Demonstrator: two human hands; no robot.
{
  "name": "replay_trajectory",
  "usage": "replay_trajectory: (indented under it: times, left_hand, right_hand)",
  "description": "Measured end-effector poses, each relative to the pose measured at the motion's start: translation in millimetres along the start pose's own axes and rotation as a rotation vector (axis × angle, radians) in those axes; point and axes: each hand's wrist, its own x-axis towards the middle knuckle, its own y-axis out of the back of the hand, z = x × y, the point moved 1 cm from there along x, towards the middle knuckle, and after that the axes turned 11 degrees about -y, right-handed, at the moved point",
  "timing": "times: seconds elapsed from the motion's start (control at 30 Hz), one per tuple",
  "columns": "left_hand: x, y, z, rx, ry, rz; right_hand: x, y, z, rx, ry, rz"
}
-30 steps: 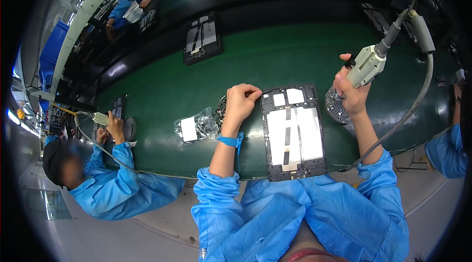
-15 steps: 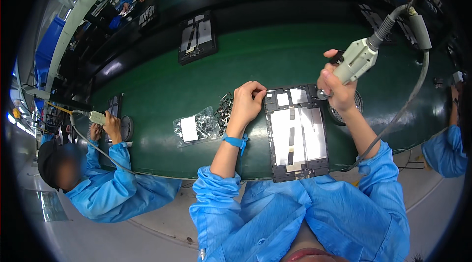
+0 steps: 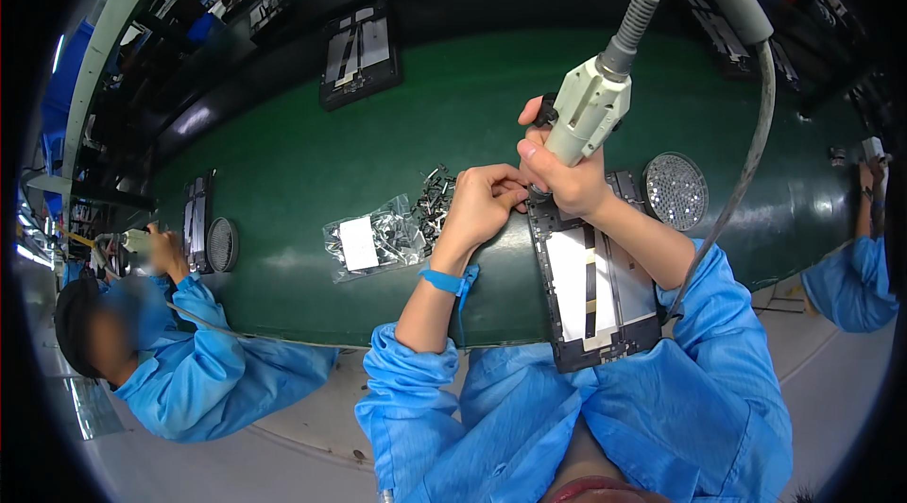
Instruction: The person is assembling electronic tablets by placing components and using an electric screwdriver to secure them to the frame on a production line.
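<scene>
A tablet with its back off (image 3: 609, 300), showing white battery panels in a black frame, lies tilted at the table's front edge. My right hand (image 3: 572, 180) is wrapped round a pale electric screwdriver (image 3: 592, 106), whose tip end is down at the tablet's upper left corner. That hand and forearm cover much of the tablet's upper part. My left hand (image 3: 487, 205), with a blue wrist strap (image 3: 449, 282), has thumb and fingers pinched together at the same corner. Whatever sits between those fingertips is hidden.
Left of my left hand are a pile of small black and silver parts (image 3: 435, 203) and a clear bag (image 3: 392, 237) with a white label. A round dish of screws (image 3: 675, 191) stands right of the tablet. The screwdriver's cable (image 3: 761, 144) hangs at right. Another worker (image 3: 203, 342) sits at left.
My right hand has brought the screwdriver leftward from the tablet's upper right to its upper left corner. The tablet has turned slightly, and my left fingers are now close to the screwdriver tip.
</scene>
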Motion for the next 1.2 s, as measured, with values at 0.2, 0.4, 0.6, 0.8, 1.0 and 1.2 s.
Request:
replay_trajectory:
  times: [0.2, 0.4, 0.6, 0.8, 1.0, 1.2]
  left_hand:
    - [1.8, 3.9, -10.7, -0.014, 0.035, -0.003]
    - [2.6, 4.7, -9.6, -0.033, 0.04, -0.019]
    - [3.6, 5.5, -1.7, -0.035, 0.048, -0.021]
    - [4.4, 6.0, -3.5, -0.039, 0.054, -0.031]
    - [3.2, 6.9, 1.3, 0.005, 0.069, -0.031]
    - [3.4, 5.4, -5.7, -0.029, 0.039, -0.009]
  right_hand:
    - [0.9, 2.0, 19.5, -0.141, 0.02, 0.054]
    - [-1.4, 4.0, 19.1, -0.113, 0.022, 0.052]
    - [-2.4, 3.3, 20.9, -0.132, 0.032, 0.04]
    - [0.1, 5.1, 23.5, -0.225, 0.094, -0.002]
    - [-2.9, 4.6, 24.3, -0.155, 0.045, 0.029]
    - [-3.4, 1.2, 24.7, -0.366, 0.18, 0.012]
